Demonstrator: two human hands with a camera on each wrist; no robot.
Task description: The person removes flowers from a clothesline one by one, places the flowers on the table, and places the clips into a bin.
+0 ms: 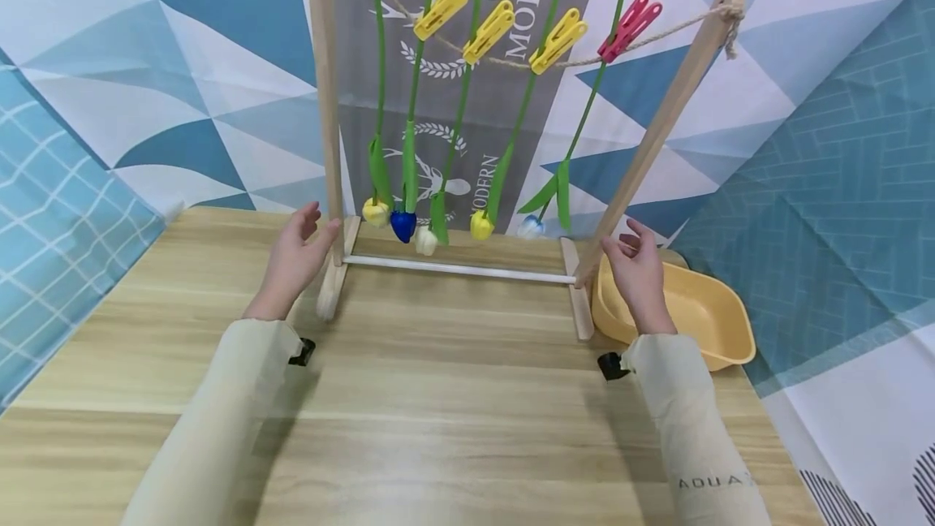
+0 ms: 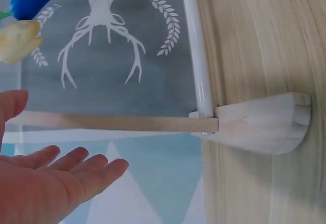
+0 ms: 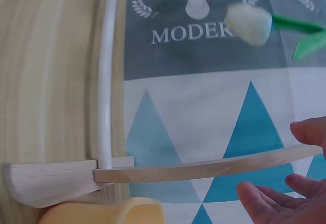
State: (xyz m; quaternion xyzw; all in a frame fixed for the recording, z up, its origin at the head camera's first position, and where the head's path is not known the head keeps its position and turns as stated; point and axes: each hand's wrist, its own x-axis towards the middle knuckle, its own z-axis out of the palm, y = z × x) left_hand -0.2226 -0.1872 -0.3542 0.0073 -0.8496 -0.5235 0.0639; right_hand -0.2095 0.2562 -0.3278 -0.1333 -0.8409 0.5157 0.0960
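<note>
A wooden rack stands on the table, with a rope strung between its left post (image 1: 329, 120) and right post (image 1: 661, 128). Several artificial tulips hang head-down from the rope, held by red and yellow clothespins (image 1: 558, 40). Among the blooms are a blue tulip (image 1: 403, 226), a yellow tulip (image 1: 481, 226) and a white-blue tulip (image 1: 531, 226). Beside the left post is my left hand (image 1: 295, 254), fingers extended and thumb apart, holding nothing. My right hand (image 1: 639, 270) is by the right post, thumb and fingers spread to either side of it in the right wrist view, without gripping.
A white rod (image 1: 460, 269) joins the rack's two wooden feet (image 1: 577, 291) low down. An orange-yellow plastic basin (image 1: 712, 315) stands to the right of the rack, close to my right hand. Behind hangs a patterned cloth (image 1: 241, 47). The wooden table (image 1: 438, 412) extends toward me.
</note>
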